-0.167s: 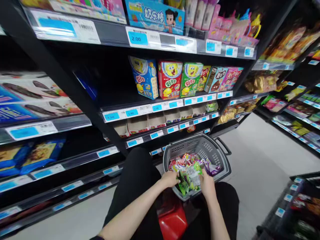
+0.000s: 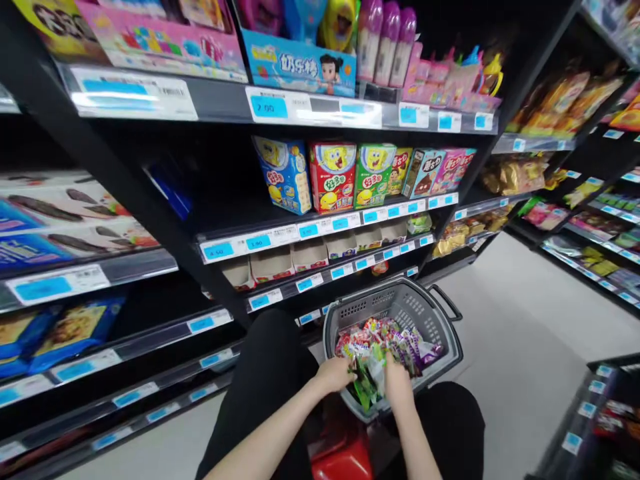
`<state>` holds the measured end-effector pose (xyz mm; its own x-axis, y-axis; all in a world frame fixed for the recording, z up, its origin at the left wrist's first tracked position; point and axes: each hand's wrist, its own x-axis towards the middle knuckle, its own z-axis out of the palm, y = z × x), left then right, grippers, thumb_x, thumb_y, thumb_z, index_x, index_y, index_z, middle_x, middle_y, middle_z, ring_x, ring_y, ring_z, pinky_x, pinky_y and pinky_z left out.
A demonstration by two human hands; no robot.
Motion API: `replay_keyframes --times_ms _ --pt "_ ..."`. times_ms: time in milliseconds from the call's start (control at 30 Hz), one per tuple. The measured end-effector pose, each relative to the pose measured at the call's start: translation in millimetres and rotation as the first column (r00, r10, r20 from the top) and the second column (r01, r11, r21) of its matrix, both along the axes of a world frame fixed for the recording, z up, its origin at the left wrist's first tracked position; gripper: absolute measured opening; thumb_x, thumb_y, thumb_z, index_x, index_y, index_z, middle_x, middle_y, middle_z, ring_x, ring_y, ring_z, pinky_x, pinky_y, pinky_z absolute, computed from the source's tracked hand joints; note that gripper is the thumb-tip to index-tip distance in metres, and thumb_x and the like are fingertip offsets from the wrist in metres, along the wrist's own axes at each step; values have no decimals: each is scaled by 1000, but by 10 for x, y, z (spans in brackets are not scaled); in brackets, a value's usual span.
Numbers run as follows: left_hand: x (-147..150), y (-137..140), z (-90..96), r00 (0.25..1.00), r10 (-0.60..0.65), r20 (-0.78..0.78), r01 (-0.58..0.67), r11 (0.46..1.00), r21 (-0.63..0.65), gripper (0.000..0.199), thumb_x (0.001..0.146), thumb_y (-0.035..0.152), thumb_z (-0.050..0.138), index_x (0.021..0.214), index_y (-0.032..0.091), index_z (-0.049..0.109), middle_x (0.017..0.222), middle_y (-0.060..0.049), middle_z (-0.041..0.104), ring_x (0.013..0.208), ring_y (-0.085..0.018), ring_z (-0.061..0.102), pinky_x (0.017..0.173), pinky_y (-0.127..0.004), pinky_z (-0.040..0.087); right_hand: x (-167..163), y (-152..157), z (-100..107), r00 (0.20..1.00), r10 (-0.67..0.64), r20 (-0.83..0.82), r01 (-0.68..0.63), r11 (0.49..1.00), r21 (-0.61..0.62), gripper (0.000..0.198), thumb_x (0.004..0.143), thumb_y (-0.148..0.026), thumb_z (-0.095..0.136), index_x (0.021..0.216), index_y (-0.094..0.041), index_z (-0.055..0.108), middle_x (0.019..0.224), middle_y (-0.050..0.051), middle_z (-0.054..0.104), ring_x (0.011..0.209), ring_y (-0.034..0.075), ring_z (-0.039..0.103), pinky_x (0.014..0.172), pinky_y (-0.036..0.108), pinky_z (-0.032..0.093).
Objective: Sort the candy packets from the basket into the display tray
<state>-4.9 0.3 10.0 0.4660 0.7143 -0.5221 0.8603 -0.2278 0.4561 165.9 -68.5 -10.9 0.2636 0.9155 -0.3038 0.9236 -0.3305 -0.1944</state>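
Observation:
A grey shopping basket (image 2: 453, 357) stands between my knees, with wrapped sweets (image 2: 373, 333) in red, white and purple packets inside. At its near left side my left hand (image 2: 334, 375) is closed on the edge of a green candy packet (image 2: 364, 390). My right hand (image 2: 399, 383) reaches over the near side, fingers closed on a pale green and white candy packet (image 2: 376, 365). Both hands are close together above the sweets. The fingertips of my right hand are partly hidden, and the packets are somewhat blurred.
Ahead rise black shelves with price labels (image 2: 220, 249) and snack boxes (image 2: 333, 177). Small open cartons (image 2: 273, 265) line a lower shelf. Below the basket is a red glossy object (image 2: 343, 460). A low display rack (image 2: 583, 407) stands at right, beside the pale floor (image 2: 520, 320).
My right hand has moved left, nearer my left hand, with the pale green packet. The view has tilted up a little, so the shelves sit lower. My left hand keeps its hold.

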Motion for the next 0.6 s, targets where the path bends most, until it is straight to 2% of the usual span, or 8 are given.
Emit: replay_keyframes --times_ms 133,200,267,333,433,500,600 --pt "17 72 224 988 53 148 -62 996 57 23 73 20 52 91 21 68 83 -3 72 80 -20 66 68 -25 46 -237 60 -243 998 -35 -44 34 999 -38 53 79 8 26 124 -10 49 87 15 70 80 22 69 67 29 50" --pt "121 227 431 969 43 243 -72 991 109 26 78 18 47 95 19 66 85 -3 72 79 -17 66 69 -23 47 -294 78 -337 995 -69 -69 67 997 -44 57 78 11 21 126 -7 46 85 16 70 78 22 69 66 31 51" --pt "345 492 697 944 6 329 -67 983 174 27 81 20 44 99 17 65 87 -3 71 80 -15 65 72 -22 47 -307 102 -377 990 -106 -89 101 993 -60 58 78 11 18 127 -6 46 84 16 70 77 23 70 65 33 52" --pt "710 861 988 922 -46 385 -56 966 251 27 82 20 45 101 17 64 92 -3 70 84 -15 64 77 -23 47 -284 146 -343 984 -139 -110 132 989 -67 49 82 6 24 122 -5 51 84 17 70 77 25 69 65 36 52" --pt "1467 1531 1373 906 -111 408 -48 932 361 27 79 17 51 103 19 63 104 -4 67 97 -17 60 89 -27 43 -186 260 -163 966 -208 -155 211 978 -1 35 89 -17 38 116 -4 55 83 19 70 76 30 69 63 40 52" --pt "2020 1986 1559 913 -101 394 -84 901 426 33 79 12 51 111 16 58 118 -8 60 111 -20 52 98 -32 36 -85 358 -16 945 -253 -206 272 960 69 38 90 -28 38 115 -6 55 85 19 69 76 30 68 63 39 51" --pt "2740 2568 1730 926 -13 377 -186 854 486 43 80 12 53 123 12 47 132 -16 45 123 -27 39 103 -44 28 57 494 118 909 -271 -317 314 945 92 34 90 -24 35 111 -10 58 90 19 69 78 28 68 63 35 50"
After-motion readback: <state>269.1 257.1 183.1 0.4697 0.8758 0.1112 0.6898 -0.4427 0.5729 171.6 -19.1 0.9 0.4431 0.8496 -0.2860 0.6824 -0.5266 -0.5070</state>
